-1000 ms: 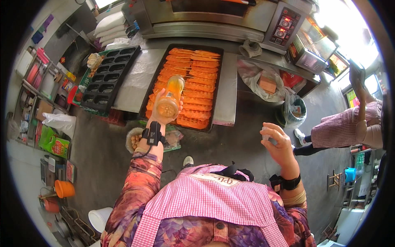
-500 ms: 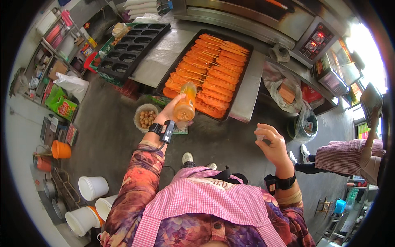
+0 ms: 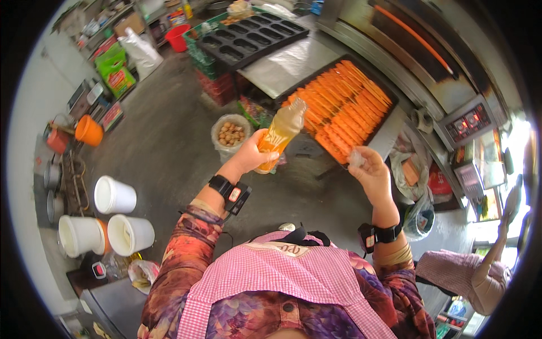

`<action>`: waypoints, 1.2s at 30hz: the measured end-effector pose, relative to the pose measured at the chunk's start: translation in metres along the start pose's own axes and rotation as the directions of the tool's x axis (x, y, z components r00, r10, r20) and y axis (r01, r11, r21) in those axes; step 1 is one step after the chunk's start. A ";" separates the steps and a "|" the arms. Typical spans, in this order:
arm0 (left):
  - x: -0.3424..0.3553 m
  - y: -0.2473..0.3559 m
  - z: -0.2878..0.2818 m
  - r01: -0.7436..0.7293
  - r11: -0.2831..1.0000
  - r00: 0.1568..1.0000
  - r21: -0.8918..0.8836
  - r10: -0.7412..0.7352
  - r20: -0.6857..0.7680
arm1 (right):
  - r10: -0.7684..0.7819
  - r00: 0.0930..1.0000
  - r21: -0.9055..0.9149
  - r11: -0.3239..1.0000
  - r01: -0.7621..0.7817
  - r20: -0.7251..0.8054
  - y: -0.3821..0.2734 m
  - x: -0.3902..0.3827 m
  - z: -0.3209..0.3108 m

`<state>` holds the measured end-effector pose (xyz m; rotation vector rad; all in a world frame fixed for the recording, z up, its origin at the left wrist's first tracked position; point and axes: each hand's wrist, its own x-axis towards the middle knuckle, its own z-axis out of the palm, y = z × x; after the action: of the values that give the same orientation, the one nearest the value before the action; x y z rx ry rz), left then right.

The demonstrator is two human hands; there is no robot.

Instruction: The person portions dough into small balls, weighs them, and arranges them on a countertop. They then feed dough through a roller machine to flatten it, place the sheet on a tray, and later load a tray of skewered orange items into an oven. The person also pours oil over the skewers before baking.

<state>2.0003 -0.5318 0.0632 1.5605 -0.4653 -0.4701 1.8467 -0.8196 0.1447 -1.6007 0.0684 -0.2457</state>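
My left hand (image 3: 251, 153) is wrapped round the lower part of a clear plastic bottle (image 3: 287, 125) with yellow-orange liquid in it. The bottle leans, its neck pointing up and away to the right, in front of the tray. A small translucent piece (image 3: 356, 159), which looks like a cap, is pinched in the fingers of my right hand (image 3: 375, 174), near the tray's close corner. Rows of orange, glossy food on wooden skewers (image 3: 344, 104) fill the dark baking tray (image 3: 393, 107).
A black moulded pan (image 3: 254, 42) rests on green crates left of the metal table (image 3: 271, 76). Below stands a lined bin of eggshells (image 3: 230, 134). An oven with a lit control panel (image 3: 468, 121) is at the far right. White buckets (image 3: 115, 195) stand left; another person (image 3: 468, 274) is at right.
The view has turned, so the table sits farther right. My left hand has tipped the bottle from base-towards-me to neck-up. The right hand keeps its small piece.
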 end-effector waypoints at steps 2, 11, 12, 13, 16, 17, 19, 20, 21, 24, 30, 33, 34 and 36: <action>-0.051 0.006 -0.024 0.004 1.000 0.999 -0.015 -0.004 -0.041 | 0.007 0.997 0.122 0.992 -0.016 0.075 -0.007 0.014 0.039; -0.323 0.032 -0.110 0.104 0.988 0.961 -0.114 -0.130 -0.244 | 0.038 0.578 0.075 0.983 -0.170 0.815 -0.062 -0.020 0.291; -0.354 0.038 -0.120 0.136 0.985 0.948 -0.104 -0.160 -0.275 | 0.000 0.523 0.055 0.994 -0.089 0.853 -0.068 -0.030 0.318; -0.385 0.045 -0.129 0.168 0.981 0.933 -0.096 -0.189 -0.307 | -0.039 0.464 0.047 0.999 -0.006 0.885 -0.074 -0.041 0.344; -0.467 0.063 -0.152 0.179 0.982 0.905 -0.055 -0.187 -0.383 | -0.267 0.206 0.192 0.927 0.323 0.941 -0.092 -0.063 0.420; -0.492 0.065 -0.158 0.181 0.977 0.905 -0.114 -0.210 -0.370 | -0.344 0.098 0.277 0.869 0.409 0.934 -0.098 -0.068 0.442; -0.535 0.072 -0.167 0.146 0.961 0.922 -0.235 -0.218 -0.320 | -0.419 -0.090 0.405 0.769 0.495 0.904 -0.111 -0.080 0.481; -0.552 0.071 -0.169 0.152 0.945 0.918 -0.290 -0.244 -0.313 | -0.421 -0.166 0.443 0.740 0.507 0.892 -0.116 -0.085 0.501; -0.567 0.070 -0.172 0.135 0.930 0.918 -0.343 -0.247 -0.309 | -0.421 -0.238 0.482 0.714 0.508 0.875 -0.121 -0.090 0.520; -0.604 0.066 -0.176 0.064 0.900 0.887 -0.430 -0.249 -0.388 | -0.427 -0.383 0.573 0.636 0.517 0.819 -0.128 -0.104 0.575; -0.666 0.071 -0.153 0.280 0.958 0.353 0.065 -0.040 -0.935 | -0.107 -0.400 0.328 0.778 0.536 0.910 -0.130 -0.153 0.676; -0.705 0.074 -0.144 0.720 0.586 0.173 0.373 0.368 -0.913 | 0.104 -0.366 0.071 0.898 0.435 0.925 -0.122 -0.204 0.726; -0.719 0.073 -0.141 0.796 0.502 0.126 0.337 0.408 -0.904 | 0.146 -0.381 0.014 0.922 0.386 0.913 -0.119 -0.224 0.741; -0.748 0.070 -0.135 0.909 0.340 0.053 0.242 0.482 -0.875 | 0.280 -0.377 -0.159 0.934 0.321 0.883 -0.113 -0.262 0.768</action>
<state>1.4551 -0.0042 0.1493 2.6611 1.1266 0.9585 1.7323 -0.0107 0.2064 -1.6115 -1.4905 1.4322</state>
